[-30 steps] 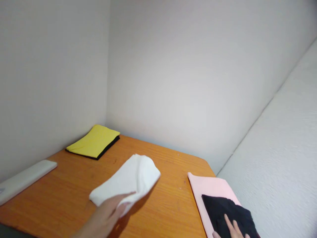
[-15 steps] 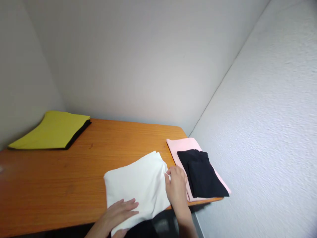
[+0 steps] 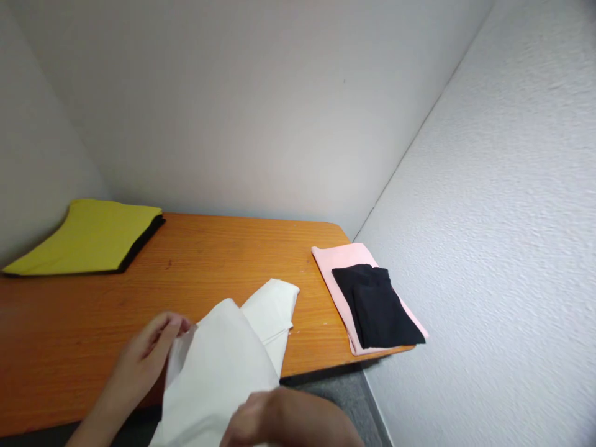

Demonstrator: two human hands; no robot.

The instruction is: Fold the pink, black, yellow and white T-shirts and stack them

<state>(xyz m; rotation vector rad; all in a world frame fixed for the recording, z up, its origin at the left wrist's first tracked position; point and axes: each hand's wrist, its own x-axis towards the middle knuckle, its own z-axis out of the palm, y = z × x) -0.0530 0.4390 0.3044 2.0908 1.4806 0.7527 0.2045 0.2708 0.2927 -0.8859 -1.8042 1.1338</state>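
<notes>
A white cloth (image 3: 233,360) is partly lifted off the orange wooden table (image 3: 223,261) near its front edge. My left hand (image 3: 144,357) pinches the cloth's left edge, fingers curled on it. At the bottom of the view my right hand (image 3: 274,419) grips the cloth's lower part, its fingers closed and slightly blurred. One end of the cloth still lies on the table.
A folded pink cloth (image 3: 339,261) with a folded black cloth (image 3: 377,304) on top lies at the table's right edge. At the far left a yellow cloth (image 3: 88,236) rests on a black one. White walls close in on three sides.
The white cloth lay flat under both hands; now both hands have gathered it and raised its near part toward me. The camera has tilted slightly.
</notes>
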